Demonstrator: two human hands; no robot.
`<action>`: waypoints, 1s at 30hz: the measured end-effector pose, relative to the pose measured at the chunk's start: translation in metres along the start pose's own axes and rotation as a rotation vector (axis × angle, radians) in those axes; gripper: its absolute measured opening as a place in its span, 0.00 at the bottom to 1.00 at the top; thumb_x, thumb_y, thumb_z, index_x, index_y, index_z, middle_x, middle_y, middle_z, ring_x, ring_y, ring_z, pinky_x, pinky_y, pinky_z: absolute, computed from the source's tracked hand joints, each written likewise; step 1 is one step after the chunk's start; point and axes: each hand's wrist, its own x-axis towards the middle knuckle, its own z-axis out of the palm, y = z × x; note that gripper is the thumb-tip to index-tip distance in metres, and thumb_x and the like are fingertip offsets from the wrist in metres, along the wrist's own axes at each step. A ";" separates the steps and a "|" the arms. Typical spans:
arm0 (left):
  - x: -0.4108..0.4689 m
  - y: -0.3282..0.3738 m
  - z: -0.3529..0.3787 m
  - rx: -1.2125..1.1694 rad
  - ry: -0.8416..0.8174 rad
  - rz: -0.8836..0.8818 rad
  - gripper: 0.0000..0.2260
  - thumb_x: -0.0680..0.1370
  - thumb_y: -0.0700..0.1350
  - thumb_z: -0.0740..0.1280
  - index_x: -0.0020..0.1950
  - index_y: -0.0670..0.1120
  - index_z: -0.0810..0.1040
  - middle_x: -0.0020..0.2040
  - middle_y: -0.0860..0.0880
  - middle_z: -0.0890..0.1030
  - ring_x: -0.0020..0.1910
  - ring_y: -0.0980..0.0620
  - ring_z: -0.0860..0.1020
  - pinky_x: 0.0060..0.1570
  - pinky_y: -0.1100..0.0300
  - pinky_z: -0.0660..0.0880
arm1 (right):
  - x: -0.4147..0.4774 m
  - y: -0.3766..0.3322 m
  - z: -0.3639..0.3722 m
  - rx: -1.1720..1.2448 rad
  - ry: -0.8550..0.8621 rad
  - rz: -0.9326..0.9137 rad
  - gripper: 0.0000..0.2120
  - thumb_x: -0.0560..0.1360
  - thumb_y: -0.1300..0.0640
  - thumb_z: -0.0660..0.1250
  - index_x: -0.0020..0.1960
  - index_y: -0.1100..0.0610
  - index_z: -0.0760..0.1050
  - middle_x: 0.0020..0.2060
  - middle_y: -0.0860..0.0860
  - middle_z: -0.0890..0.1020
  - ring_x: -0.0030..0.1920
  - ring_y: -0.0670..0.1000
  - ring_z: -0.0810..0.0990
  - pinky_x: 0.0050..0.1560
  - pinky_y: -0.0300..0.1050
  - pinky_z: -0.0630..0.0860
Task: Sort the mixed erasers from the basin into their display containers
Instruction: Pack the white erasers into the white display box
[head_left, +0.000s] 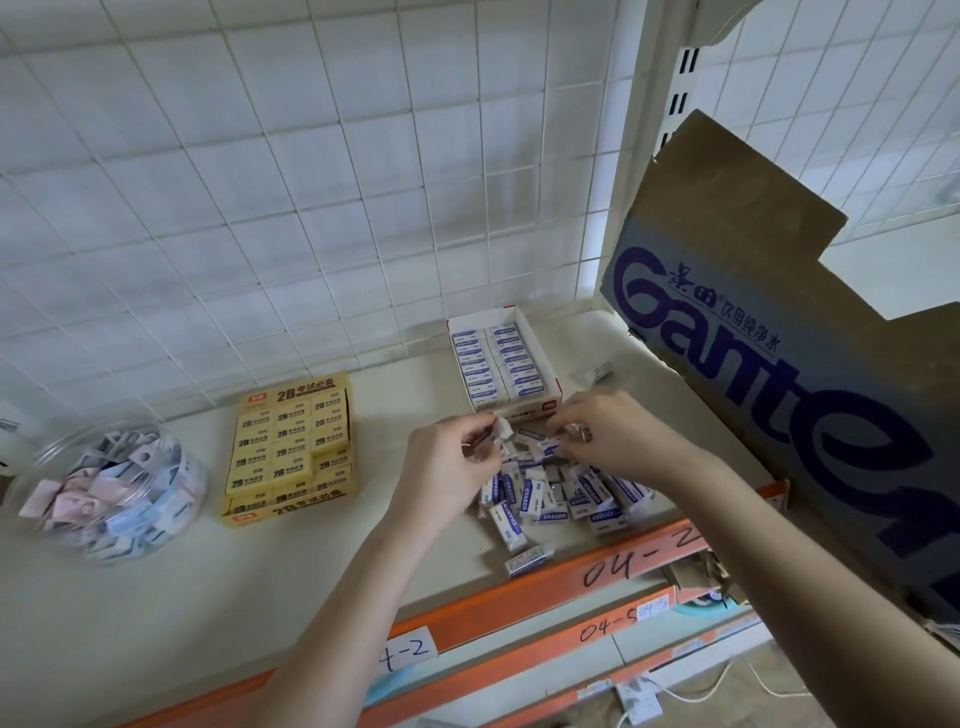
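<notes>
A loose pile of white-and-blue erasers (550, 499) lies on the shelf near its front edge. Behind it stands a white display box (540, 338) with rows of the same erasers (493, 366). My left hand (452, 467) pinches one small white eraser (503, 431) just above the pile. My right hand (608, 431) hovers over the pile's far side with fingers curled on another eraser (563, 439), partly hidden. A yellow display box (291, 447) of 2B erasers sits to the left.
A clear round jar (104, 488) of mixed pastel erasers stands at far left. A large cardboard carton (810, 374) leans at the right. One stray eraser (600, 371) lies by the carton. The orange shelf edge (571, 577) carries handwritten labels. A wire grid backs the shelf.
</notes>
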 end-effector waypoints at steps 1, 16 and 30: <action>0.000 -0.001 0.001 0.015 -0.012 0.007 0.15 0.71 0.36 0.71 0.56 0.48 0.82 0.48 0.55 0.83 0.44 0.63 0.79 0.46 0.79 0.70 | 0.001 0.001 0.003 -0.047 -0.032 0.000 0.14 0.75 0.54 0.67 0.60 0.52 0.78 0.57 0.47 0.79 0.56 0.46 0.74 0.58 0.40 0.70; 0.085 0.015 -0.019 0.371 -0.307 0.084 0.12 0.72 0.42 0.73 0.55 0.47 0.83 0.52 0.52 0.83 0.47 0.56 0.79 0.49 0.71 0.73 | 0.061 0.009 -0.036 -0.059 0.077 0.030 0.09 0.73 0.49 0.68 0.53 0.45 0.80 0.47 0.42 0.83 0.47 0.44 0.79 0.54 0.45 0.77; 0.105 -0.003 0.004 0.749 -0.386 0.014 0.05 0.72 0.45 0.68 0.45 0.48 0.80 0.40 0.51 0.77 0.45 0.48 0.75 0.47 0.55 0.70 | 0.084 -0.004 -0.021 -0.218 -0.124 0.054 0.07 0.74 0.57 0.68 0.51 0.52 0.81 0.50 0.50 0.82 0.49 0.51 0.80 0.52 0.48 0.79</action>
